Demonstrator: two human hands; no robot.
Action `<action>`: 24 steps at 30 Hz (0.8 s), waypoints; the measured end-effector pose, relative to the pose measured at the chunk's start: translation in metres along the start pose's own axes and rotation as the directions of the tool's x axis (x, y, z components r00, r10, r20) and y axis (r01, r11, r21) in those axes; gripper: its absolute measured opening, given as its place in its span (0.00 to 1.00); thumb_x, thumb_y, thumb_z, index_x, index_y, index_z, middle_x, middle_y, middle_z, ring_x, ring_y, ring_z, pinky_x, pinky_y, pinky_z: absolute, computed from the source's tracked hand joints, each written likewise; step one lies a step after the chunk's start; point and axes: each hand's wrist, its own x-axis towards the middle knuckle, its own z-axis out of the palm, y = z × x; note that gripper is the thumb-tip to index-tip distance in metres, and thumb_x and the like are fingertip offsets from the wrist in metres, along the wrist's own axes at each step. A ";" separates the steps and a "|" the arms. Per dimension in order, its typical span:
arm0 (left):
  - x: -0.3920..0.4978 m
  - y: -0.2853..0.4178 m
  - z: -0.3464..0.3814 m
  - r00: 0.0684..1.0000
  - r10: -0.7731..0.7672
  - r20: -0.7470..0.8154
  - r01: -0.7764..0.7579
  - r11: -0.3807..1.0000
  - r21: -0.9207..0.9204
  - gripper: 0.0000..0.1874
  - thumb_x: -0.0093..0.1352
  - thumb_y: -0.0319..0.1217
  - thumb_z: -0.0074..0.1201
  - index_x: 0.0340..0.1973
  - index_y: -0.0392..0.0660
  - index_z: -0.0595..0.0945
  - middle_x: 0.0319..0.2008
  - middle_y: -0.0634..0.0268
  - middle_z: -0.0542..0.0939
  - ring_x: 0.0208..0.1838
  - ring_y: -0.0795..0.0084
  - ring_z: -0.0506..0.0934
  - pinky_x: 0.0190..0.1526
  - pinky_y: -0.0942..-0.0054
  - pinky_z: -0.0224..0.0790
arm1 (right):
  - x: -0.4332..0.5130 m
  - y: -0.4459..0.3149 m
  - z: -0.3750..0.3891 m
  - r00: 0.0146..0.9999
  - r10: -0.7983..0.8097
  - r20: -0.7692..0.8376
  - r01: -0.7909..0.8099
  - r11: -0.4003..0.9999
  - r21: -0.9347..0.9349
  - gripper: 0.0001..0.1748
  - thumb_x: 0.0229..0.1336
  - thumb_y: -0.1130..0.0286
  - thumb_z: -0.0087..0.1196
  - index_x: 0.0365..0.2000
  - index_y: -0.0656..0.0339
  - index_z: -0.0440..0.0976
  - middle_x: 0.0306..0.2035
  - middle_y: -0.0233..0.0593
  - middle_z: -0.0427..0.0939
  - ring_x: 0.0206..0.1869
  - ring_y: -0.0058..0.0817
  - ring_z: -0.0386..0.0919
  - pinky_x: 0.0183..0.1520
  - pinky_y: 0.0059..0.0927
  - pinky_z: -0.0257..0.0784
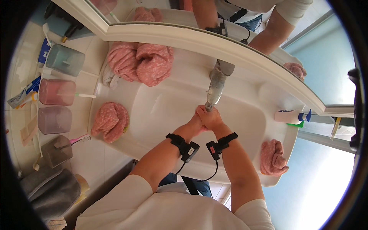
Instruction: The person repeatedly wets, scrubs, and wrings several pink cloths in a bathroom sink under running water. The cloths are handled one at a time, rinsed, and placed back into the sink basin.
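Note:
My left hand [197, 122] and my right hand [211, 118] are pressed together over the white washbasin [166, 115], directly below the outlet of a metal faucet [216, 86]. A small patch of pink shows beneath my palms. Whether it is cloth or skin I cannot tell, and the insides of both hands are hidden. Bunched pink speckled cloths lie on the basin's rim: a large one [141, 63] at the back left, a smaller one [110, 122] at the left and another [274, 158] at the right. Black straps with small devices circle both wrists.
A mirror cabinet's white frame [184, 36] overhangs the back of the basin. On the left wall a rack holds several tinted cups, including a pink cup [57, 92], with toothbrushes. A pump bottle [289, 116] lies across the right rim as seen. Grey towel [57, 192] at lower left.

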 end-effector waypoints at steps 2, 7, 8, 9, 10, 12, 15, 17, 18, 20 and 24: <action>0.008 0.002 -0.008 0.994 -0.076 -0.075 0.093 0.965 0.246 0.12 0.77 0.42 0.47 0.37 0.50 0.77 0.30 0.66 0.80 0.33 0.70 0.80 0.40 0.67 0.76 | 0.004 0.016 -0.006 0.916 0.312 0.251 -0.371 0.898 0.238 0.15 0.65 0.57 0.55 0.33 0.58 0.80 0.24 0.43 0.80 0.29 0.41 0.80 0.34 0.42 0.75; 0.018 -0.008 -0.022 0.990 -0.138 -0.010 0.138 0.988 0.072 0.14 0.77 0.44 0.49 0.34 0.48 0.78 0.28 0.65 0.81 0.31 0.71 0.80 0.38 0.69 0.76 | -0.016 0.054 -0.017 0.790 0.287 0.541 -0.604 0.221 0.766 0.20 0.69 0.53 0.52 0.39 0.61 0.81 0.30 0.41 0.84 0.34 0.31 0.83 0.36 0.34 0.78; 0.017 -0.010 -0.026 0.997 -0.076 -0.027 0.078 0.993 0.088 0.15 0.77 0.44 0.48 0.34 0.48 0.78 0.28 0.66 0.81 0.31 0.72 0.80 0.39 0.70 0.76 | -0.025 0.058 -0.013 0.803 0.352 0.481 -0.574 0.243 0.782 0.19 0.69 0.54 0.52 0.40 0.61 0.80 0.31 0.40 0.83 0.34 0.30 0.83 0.36 0.33 0.78; 0.015 -0.011 -0.031 0.992 -0.052 -0.115 0.066 0.991 0.117 0.15 0.77 0.44 0.47 0.33 0.48 0.78 0.29 0.66 0.81 0.32 0.73 0.80 0.39 0.70 0.76 | -0.034 0.061 -0.006 0.781 0.485 0.394 -0.567 0.284 0.774 0.18 0.69 0.55 0.52 0.41 0.61 0.79 0.32 0.39 0.83 0.34 0.29 0.82 0.37 0.32 0.78; 0.011 -0.012 -0.036 0.983 -0.003 -0.182 0.031 0.988 0.148 0.15 0.77 0.44 0.47 0.33 0.48 0.78 0.29 0.66 0.82 0.32 0.73 0.80 0.39 0.70 0.76 | -0.042 0.065 -0.002 0.762 0.555 0.334 -0.565 0.316 0.762 0.17 0.69 0.56 0.52 0.43 0.61 0.78 0.34 0.39 0.83 0.34 0.28 0.81 0.37 0.31 0.78; -0.001 -0.011 -0.049 0.966 -0.001 -0.259 0.042 0.988 0.151 0.15 0.77 0.43 0.46 0.35 0.48 0.79 0.32 0.66 0.83 0.35 0.73 0.81 0.41 0.70 0.76 | -0.054 0.070 0.003 0.732 0.597 0.328 -0.634 0.421 0.648 0.16 0.69 0.58 0.52 0.45 0.61 0.77 0.36 0.38 0.83 0.34 0.27 0.81 0.38 0.31 0.77; -0.022 -0.010 -0.068 0.952 0.003 -0.305 0.053 0.983 0.177 0.14 0.78 0.42 0.46 0.40 0.46 0.79 0.40 0.65 0.83 0.41 0.72 0.81 0.45 0.69 0.76 | -0.056 0.075 0.007 0.740 0.574 0.351 -0.659 0.512 0.551 0.16 0.69 0.59 0.52 0.45 0.61 0.77 0.36 0.37 0.82 0.33 0.26 0.80 0.38 0.29 0.77; -0.034 -0.012 -0.077 0.942 0.012 -0.336 0.058 0.978 0.198 0.13 0.78 0.41 0.45 0.42 0.46 0.79 0.42 0.65 0.83 0.43 0.71 0.81 0.47 0.69 0.76 | -0.050 0.077 0.008 0.754 0.539 0.376 -0.653 0.552 0.518 0.16 0.69 0.59 0.52 0.47 0.61 0.76 0.37 0.37 0.83 0.35 0.27 0.81 0.40 0.30 0.78; -0.039 -0.013 -0.080 0.939 0.020 -0.343 0.051 0.979 0.195 0.13 0.78 0.41 0.45 0.43 0.46 0.78 0.42 0.65 0.83 0.43 0.72 0.81 0.47 0.69 0.76 | -0.047 0.078 0.009 0.760 0.513 0.398 -0.649 0.572 0.502 0.17 0.69 0.59 0.51 0.49 0.60 0.76 0.38 0.38 0.83 0.37 0.28 0.82 0.41 0.31 0.78; -0.047 -0.015 -0.085 0.928 0.040 -0.370 0.035 0.980 0.195 0.13 0.78 0.41 0.46 0.43 0.46 0.78 0.43 0.64 0.83 0.44 0.72 0.80 0.49 0.69 0.76 | -0.039 0.076 0.016 0.768 0.486 0.416 -0.640 0.576 0.508 0.18 0.69 0.59 0.52 0.51 0.60 0.75 0.40 0.38 0.83 0.40 0.29 0.82 0.43 0.33 0.79; -0.054 -0.019 -0.087 0.931 0.049 -0.363 0.010 0.987 0.161 0.12 0.78 0.41 0.46 0.43 0.47 0.78 0.43 0.64 0.83 0.44 0.71 0.80 0.50 0.69 0.75 | -0.033 0.063 0.040 0.807 0.493 0.324 -0.558 0.461 0.690 0.19 0.66 0.63 0.55 0.53 0.61 0.74 0.47 0.42 0.81 0.47 0.34 0.80 0.49 0.38 0.78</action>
